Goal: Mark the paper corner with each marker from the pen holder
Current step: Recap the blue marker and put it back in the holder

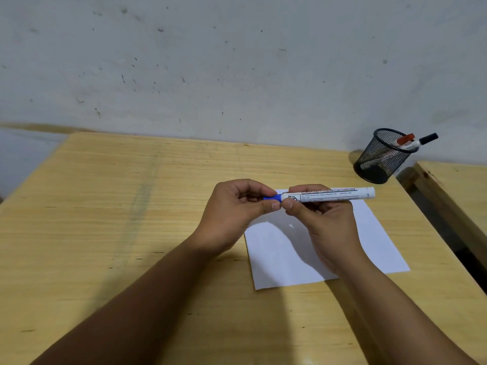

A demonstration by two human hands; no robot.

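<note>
A white marker (332, 194) with a blue cap (272, 198) lies level in the air above the paper's far edge. My right hand (324, 222) grips its white barrel from below. My left hand (234, 209) pinches the blue cap between thumb and fingers. The white paper (284, 259) lies flat on the wooden table (131, 206) under my right hand; its far left corner is hidden by the hands. A black mesh pen holder (382, 158) stands at the table's far right corner with a red-capped marker (403, 140) and a black-capped marker (427, 139) leaning in it.
A stained grey wall (237, 61) rises right behind the table. A second wooden table (458, 191) stands to the right, with a dark gap between the two.
</note>
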